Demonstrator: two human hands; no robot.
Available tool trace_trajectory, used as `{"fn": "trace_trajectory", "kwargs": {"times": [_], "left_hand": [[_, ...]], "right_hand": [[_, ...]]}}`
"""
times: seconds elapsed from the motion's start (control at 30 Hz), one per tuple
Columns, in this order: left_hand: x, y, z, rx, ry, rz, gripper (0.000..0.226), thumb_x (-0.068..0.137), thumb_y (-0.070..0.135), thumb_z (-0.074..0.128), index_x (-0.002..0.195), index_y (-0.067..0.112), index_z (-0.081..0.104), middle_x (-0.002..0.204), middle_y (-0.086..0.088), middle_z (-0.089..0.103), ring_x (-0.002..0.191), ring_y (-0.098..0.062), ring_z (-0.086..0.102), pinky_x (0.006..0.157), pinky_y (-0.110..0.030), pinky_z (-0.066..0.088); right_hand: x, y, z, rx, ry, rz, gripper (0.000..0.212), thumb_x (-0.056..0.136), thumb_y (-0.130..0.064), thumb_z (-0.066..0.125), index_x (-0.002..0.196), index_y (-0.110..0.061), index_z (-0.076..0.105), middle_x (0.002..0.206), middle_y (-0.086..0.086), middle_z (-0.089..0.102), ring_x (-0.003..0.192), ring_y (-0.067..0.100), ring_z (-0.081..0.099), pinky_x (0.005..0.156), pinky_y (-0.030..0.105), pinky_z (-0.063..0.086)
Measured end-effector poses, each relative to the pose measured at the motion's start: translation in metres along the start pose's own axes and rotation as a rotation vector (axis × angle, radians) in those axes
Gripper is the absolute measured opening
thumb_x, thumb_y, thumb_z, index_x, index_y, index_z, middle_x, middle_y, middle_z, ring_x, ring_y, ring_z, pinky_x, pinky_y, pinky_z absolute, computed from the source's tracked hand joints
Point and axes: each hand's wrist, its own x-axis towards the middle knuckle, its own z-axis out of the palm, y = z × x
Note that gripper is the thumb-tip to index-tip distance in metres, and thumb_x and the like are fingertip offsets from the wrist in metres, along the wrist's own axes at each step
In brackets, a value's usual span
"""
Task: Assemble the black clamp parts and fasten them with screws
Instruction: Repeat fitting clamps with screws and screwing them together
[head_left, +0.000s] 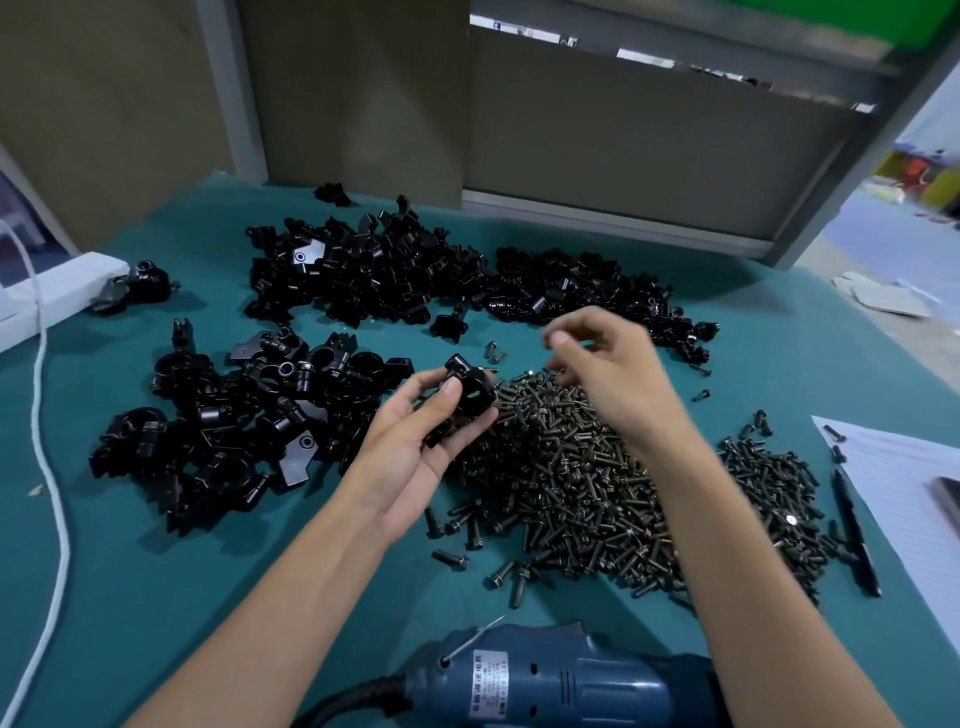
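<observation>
On the green table: 2 bare hands are working over heaps of small parts.
Left hand: it is lying palm up, and its thumb and fingers are curling round 1 black clamp part, holding it just above the near edge of the screw heap.
Right hand: it is hovering over the far end of the screw heap with fingers bent in toward the thumb. It is blurred, so I cannot tell if it is pinching a screw.
Back heap: many black clamp parts are lying here, far from the person.
Side heap: more black clamp parts are lying to the left, just beside the palm-up hand.
Blue power tool: it is lying at the near edge, between the 2 arms. Its white label is showing dark writing that is too small to read.
Paper: it is lying at the right, with a black pen along its edge.
White cord: it is running down the left side.
</observation>
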Motion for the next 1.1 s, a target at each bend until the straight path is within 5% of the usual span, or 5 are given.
{"fn": "trace_trajectory", "kwargs": {"times": [0.13,0.27,0.47,0.97,1.1], "left_hand": [[0.000,0.001,-0.001,0.024,0.020,-0.014,0.027,0.081,0.010,0.063,0.106,0.001,0.055,0.110,-0.017,0.073,0.108,-0.029,0.068,0.079,-0.030,0.059],[-0.001,0.000,0.001,0.056,0.010,-0.026,0.027,0.081,0.012,0.064,0.105,0.002,0.056,0.114,-0.017,0.071,0.112,-0.031,0.066,0.080,-0.030,0.059],[-0.003,0.000,0.003,0.068,0.007,-0.048,0.026,0.081,0.012,0.064,0.103,0.002,0.057,0.116,-0.019,0.070,0.108,-0.030,0.068,0.080,-0.031,0.059],[-0.004,0.003,0.004,0.074,-0.001,-0.061,0.027,0.083,0.013,0.063,0.107,0.002,0.056,0.118,-0.019,0.069,0.106,-0.031,0.067,0.078,-0.028,0.059],[-0.004,0.004,0.003,0.072,-0.006,-0.068,0.025,0.083,0.013,0.063,0.104,0.002,0.057,0.117,-0.019,0.069,0.107,-0.031,0.067,0.078,-0.029,0.059]], "right_hand": [[0.012,0.026,-0.056,-0.457,0.023,0.083,0.020,0.094,-0.009,0.060,0.088,-0.025,0.071,0.086,-0.008,0.067,0.068,0.006,0.060,0.060,0.023,0.049],[0.010,0.064,-0.072,-0.762,-0.054,0.321,0.013,0.088,-0.005,0.068,0.092,-0.013,0.077,0.094,0.006,0.074,0.075,0.017,0.062,0.079,0.031,0.052],[0.003,0.085,-0.065,-0.776,-0.070,0.339,0.026,0.081,-0.001,0.075,0.106,-0.007,0.074,0.099,0.012,0.074,0.091,0.027,0.068,0.092,0.041,0.054],[-0.003,0.104,-0.077,-0.638,0.021,0.341,0.017,0.093,-0.002,0.060,0.089,-0.014,0.072,0.077,0.002,0.069,0.061,0.009,0.055,0.053,0.022,0.039],[-0.002,0.103,-0.076,-0.735,-0.056,0.370,0.016,0.086,-0.014,0.075,0.073,-0.020,0.069,0.082,0.003,0.069,0.072,0.016,0.062,0.067,0.028,0.047]]}}
